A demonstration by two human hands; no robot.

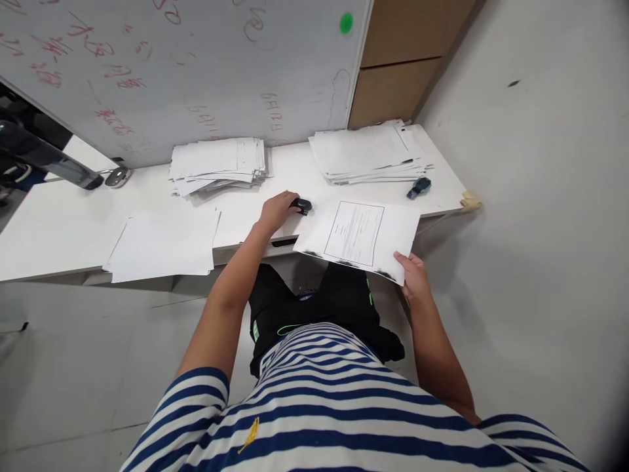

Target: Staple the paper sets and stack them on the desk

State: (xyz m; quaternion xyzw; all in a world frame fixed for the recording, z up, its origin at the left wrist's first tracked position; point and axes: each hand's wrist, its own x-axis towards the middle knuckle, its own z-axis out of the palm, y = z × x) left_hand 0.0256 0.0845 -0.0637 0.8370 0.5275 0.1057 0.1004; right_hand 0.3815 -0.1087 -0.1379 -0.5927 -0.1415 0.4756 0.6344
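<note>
My left hand (279,212) is closed around a black stapler (301,206) on the white desk (285,174). The stapler's front end points right, close to the upper left corner of a printed paper sheet (358,233). A framed block of text is printed on this sheet, and dark smudges run along its near edge. The thumb of my right hand (413,275) lies on top of the sheet's near right corner, with the fingers underneath. Part of the sheet rests over the desk, and its near edge sticks out past the desk's front edge.
Paper stacks stand at the back, one on the left (216,164) and one on the right (366,154). Loose sheets (162,246) lie at the front left. A dark blue object (419,188) sits near the right end. A whiteboard (196,72) rises behind.
</note>
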